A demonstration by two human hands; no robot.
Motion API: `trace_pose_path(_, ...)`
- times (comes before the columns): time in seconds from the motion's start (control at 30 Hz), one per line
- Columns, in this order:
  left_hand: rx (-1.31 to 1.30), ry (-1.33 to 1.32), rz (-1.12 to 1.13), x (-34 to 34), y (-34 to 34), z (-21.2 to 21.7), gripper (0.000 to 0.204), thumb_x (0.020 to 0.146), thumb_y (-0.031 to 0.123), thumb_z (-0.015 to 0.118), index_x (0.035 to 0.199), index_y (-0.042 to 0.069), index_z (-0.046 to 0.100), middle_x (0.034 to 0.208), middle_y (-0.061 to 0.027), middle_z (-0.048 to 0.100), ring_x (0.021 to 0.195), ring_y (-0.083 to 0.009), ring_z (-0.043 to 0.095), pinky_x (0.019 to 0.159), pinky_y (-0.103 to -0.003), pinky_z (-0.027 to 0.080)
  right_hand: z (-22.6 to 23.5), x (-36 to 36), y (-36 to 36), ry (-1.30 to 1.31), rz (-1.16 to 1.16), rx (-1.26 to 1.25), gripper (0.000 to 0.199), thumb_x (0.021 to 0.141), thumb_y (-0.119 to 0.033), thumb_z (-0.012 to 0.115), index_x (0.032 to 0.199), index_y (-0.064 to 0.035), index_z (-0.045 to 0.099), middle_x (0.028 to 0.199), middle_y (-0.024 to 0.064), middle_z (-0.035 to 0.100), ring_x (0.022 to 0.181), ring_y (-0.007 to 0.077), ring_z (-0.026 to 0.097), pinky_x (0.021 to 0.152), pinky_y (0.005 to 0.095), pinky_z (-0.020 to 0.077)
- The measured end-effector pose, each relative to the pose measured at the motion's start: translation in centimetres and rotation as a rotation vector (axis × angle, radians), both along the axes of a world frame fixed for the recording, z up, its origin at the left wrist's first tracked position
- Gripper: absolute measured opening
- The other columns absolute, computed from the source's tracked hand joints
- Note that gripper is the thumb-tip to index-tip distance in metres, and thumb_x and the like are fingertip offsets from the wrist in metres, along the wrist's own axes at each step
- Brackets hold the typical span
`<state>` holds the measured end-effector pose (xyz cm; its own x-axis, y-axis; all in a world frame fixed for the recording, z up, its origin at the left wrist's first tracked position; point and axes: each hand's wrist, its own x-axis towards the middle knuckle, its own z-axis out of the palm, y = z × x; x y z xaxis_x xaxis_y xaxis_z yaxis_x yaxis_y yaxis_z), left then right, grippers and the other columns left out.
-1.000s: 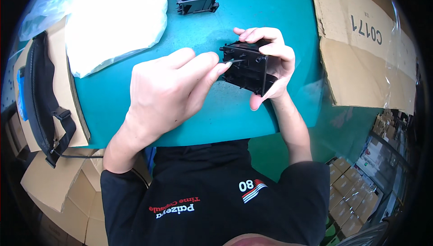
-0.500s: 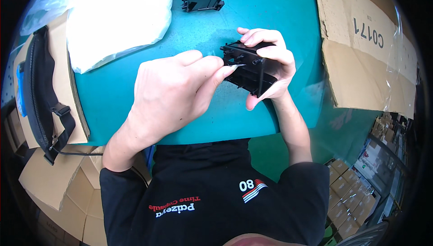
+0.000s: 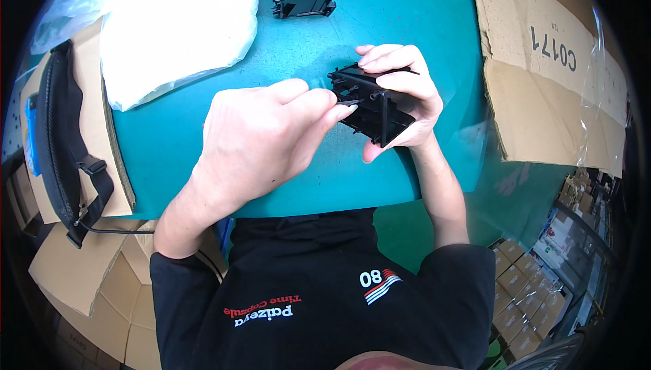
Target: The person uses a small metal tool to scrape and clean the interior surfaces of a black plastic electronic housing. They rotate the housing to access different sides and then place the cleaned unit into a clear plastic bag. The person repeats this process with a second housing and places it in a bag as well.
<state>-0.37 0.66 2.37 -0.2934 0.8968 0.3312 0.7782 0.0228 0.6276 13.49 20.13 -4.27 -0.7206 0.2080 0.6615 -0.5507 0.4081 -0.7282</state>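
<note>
1. Your green table (image 3: 407, 14) carries a white bag (image 3: 180, 31) on the left and a spare black frame (image 3: 303, 5) at the far side.
2. A carton (image 3: 542, 92) stands at the right; boxes (image 3: 525, 295) are stacked beyond, lower right.
3. Your right hand (image 3: 417, 99) grips the black part (image 3: 369, 102) over the table, fingers across its top, thumb below.
4. Your left hand (image 3: 271, 129), back up and fingers curled, pinches a slim piece (image 3: 348, 102) against the part's near-left side.
</note>
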Motion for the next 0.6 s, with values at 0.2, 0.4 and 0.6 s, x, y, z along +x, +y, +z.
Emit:
trace_pose_path(0.2,-0.009,0.233,-0.014,0.2,-0.1,-0.3,0.016,0.083,0.019,0.082,0.087,0.012,0.069,0.067,-0.0009,0.053,0.053,-0.0184,0.056,0.048,-0.033,0.042,0.4,0.4,0.1,-0.052,-0.030,0.082,0.081,0.050,-0.046,0.100,0.113,-0.0026,0.075,0.110,0.0128,0.066,0.104,0.0281,0.064,0.095,0.0458,0.0550)
trace_pose_path(0.4,-0.018,0.485,0.080,0.8,0.4,-0.4,0.016,0.083,0.026,0.079,0.086,0.015,0.067,0.070,0.0009,0.048,0.060,-0.0144,0.054,0.053,-0.031,0.042,1.7,0.6,0.3,-0.105,-0.105,0.239,0.073,0.052,-0.042,0.100,0.112,-0.0057,0.078,0.108,0.0102,0.065,0.103,0.0273,0.063,0.094,0.0444,0.0542)
trace_pose_path(0.6,-0.001,0.499,0.132,0.7,0.5,-1.0,0.019,0.082,0.029,0.078,0.092,0.014,0.070,0.073,-0.0004,0.047,0.062,-0.0163,0.052,0.054,-0.031,0.040,1.8,0.6,0.1,-0.059,-0.153,0.260,0.073,0.050,-0.042,0.100,0.110,-0.0070,0.078,0.110,0.0096,0.065,0.105,0.0275,0.063,0.095,0.0459,0.0539)
